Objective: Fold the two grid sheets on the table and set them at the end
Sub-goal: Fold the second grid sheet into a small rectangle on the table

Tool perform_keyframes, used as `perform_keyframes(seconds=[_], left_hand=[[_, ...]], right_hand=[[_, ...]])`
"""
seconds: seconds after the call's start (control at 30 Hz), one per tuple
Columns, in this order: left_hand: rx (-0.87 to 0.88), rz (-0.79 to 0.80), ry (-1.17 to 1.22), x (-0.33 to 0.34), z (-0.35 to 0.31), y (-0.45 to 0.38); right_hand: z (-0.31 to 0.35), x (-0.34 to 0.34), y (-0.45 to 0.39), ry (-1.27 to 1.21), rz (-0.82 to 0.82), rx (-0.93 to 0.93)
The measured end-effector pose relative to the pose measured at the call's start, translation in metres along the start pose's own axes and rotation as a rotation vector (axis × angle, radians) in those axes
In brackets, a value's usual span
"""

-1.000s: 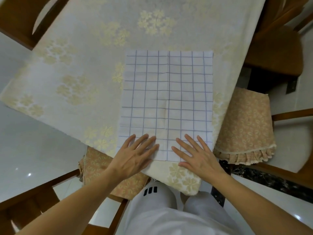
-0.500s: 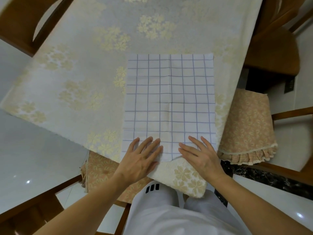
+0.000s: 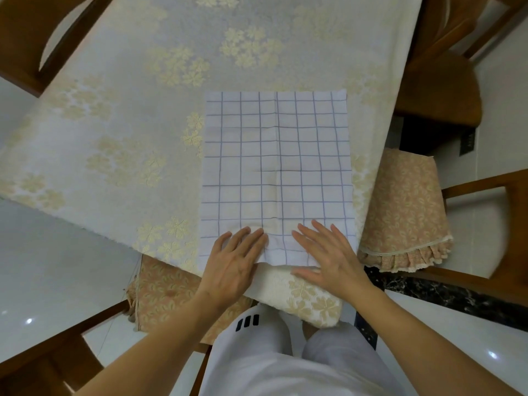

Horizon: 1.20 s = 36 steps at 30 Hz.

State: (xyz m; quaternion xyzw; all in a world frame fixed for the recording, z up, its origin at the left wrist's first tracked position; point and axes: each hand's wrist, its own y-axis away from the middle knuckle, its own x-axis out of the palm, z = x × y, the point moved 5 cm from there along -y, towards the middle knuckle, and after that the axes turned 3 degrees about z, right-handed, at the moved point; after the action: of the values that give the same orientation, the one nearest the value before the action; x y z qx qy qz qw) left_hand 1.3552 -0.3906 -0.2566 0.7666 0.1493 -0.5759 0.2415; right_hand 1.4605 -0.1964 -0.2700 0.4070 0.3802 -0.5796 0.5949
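Note:
A white sheet with a blue grid (image 3: 277, 167) lies flat on the table near its front corner, with a lengthwise crease down its middle. My left hand (image 3: 234, 264) rests flat, fingers apart, on the sheet's near left edge. My right hand (image 3: 328, 252) lies flat on the near right edge, palm down, its thumb over the table's corner. Neither hand grips the cloth. I see only one grid sheet; whether a second lies beneath it I cannot tell.
The table (image 3: 137, 115) carries a cream floral tablecloth. Wooden chairs with peach cushions stand at the right (image 3: 400, 207) and front left (image 3: 160, 292). More chairs are at the far left (image 3: 25, 41) and far right (image 3: 440, 75). My legs are below the corner.
Both hands have slid slightly along the sheet's near edge, staying flat. The sheet stays spread out.

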Motion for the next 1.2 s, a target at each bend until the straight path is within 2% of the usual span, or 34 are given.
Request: perform_keyframes(seconds=[0.07, 0.1, 0.3, 0.53, 0.77, 0.93, 1.07, 1.2], left_hand=[[-0.001, -0.011, 0.005, -0.001, -0.001, 0.004], [-0.003, -0.012, 0.008, -0.001, -0.002, 0.007], [-0.043, 0.004, 0.019, -0.005, -0.018, 0.029], [-0.131, 0.043, -0.035, -0.008, -0.056, 0.072], [-0.23, -0.128, 0.019, -0.043, -0.094, 0.109], [-0.212, -0.201, -0.036, -0.067, -0.086, 0.088], [-0.179, -0.249, -0.125, -0.084, -0.053, 0.035], [-0.11, -0.302, -0.157, -0.106, -0.012, -0.034]], right_hand=[[0.002, 0.006, 0.003, 0.094, 0.105, 0.006], [0.003, 0.008, 0.005, 0.11, 0.107, 0.02], [0.01, 0.005, 0.029, 0.102, -0.068, -0.053], [0.015, -0.019, 0.08, 0.103, -0.152, -0.14], [0.017, -0.064, 0.124, 0.143, -0.184, -0.228], [0.006, -0.097, 0.094, 0.179, -0.207, -0.221], [-0.018, -0.107, 0.036, 0.186, -0.246, -0.121], [-0.048, -0.11, -0.03, 0.244, -0.119, -0.035]])
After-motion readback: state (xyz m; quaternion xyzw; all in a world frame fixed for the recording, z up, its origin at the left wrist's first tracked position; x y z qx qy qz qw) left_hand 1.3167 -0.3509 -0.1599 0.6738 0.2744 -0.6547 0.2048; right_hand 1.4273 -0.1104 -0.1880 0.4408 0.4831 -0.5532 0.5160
